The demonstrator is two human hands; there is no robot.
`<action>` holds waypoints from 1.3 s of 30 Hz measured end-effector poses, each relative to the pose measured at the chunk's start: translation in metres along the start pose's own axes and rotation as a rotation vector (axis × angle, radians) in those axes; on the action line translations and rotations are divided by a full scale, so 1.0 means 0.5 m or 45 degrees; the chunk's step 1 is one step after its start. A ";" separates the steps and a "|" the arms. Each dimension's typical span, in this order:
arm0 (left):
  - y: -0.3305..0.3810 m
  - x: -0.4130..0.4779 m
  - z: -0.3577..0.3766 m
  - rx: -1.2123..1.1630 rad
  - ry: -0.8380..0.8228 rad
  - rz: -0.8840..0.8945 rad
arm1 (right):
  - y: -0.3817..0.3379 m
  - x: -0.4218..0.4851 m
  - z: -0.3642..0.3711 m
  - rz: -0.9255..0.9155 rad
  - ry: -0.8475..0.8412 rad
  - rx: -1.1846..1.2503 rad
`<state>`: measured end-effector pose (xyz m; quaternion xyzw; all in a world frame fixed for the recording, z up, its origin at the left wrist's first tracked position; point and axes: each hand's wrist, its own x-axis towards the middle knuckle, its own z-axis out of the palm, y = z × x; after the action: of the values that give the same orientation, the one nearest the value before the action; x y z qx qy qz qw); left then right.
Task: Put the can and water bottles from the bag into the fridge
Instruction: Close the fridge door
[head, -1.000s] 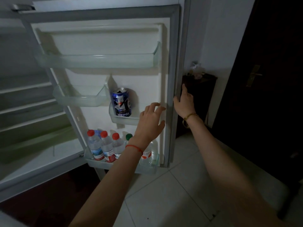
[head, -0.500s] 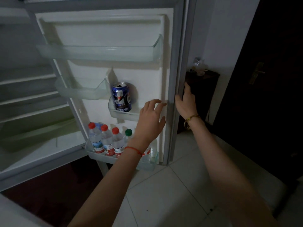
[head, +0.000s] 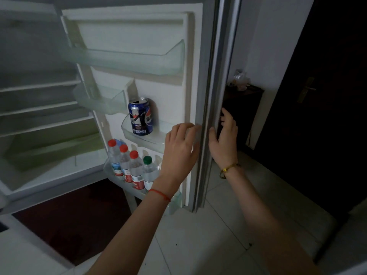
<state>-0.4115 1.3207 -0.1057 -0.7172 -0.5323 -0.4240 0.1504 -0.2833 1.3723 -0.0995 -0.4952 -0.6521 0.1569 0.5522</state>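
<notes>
Since everything's already sitting in the fridge door (head: 190,76), I'd say the loading part is basically done and all that's left is swinging it shut. My left hand (head: 179,153) is spread open, palm flat near the door's inner face right by its free edge, holding nothing. My right hand (head: 225,141) is on the far side of that same edge, fingers loosely open and starting to wrap around it. It's dim back there, so I can't swear how firmly it's gripping.

Where the stuff is: the can (head: 140,116) stands upright in the small door bin (head: 143,136) halfway down the door. The water bottles (head: 131,165), three red caps and one green, are lined up touching each other in the bottom door shelf (head: 174,203), partly hidden by my left wrist.

What worries me from here:
- the can looks already opened, so a hard slam could slosh it out of that shallow bin
- my fingers are right on the door edge, so they could get pinched against the fridge body as it closes
- the bottles could rattle and tip against each other if I shove too fast
</notes>
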 end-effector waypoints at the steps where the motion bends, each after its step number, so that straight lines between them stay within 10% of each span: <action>1: -0.001 -0.013 -0.015 -0.006 0.010 0.002 | -0.011 -0.018 0.000 -0.019 0.016 -0.007; 39: -0.338 -0.446 -0.640 0.219 0.243 -0.494 | -0.528 -0.487 0.410 -0.932 -0.295 0.095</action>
<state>-0.7218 1.0308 -0.1264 -0.5424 -0.6777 -0.4641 0.1762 -0.6119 1.1214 -0.1086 -0.1883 -0.8376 0.0280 0.5120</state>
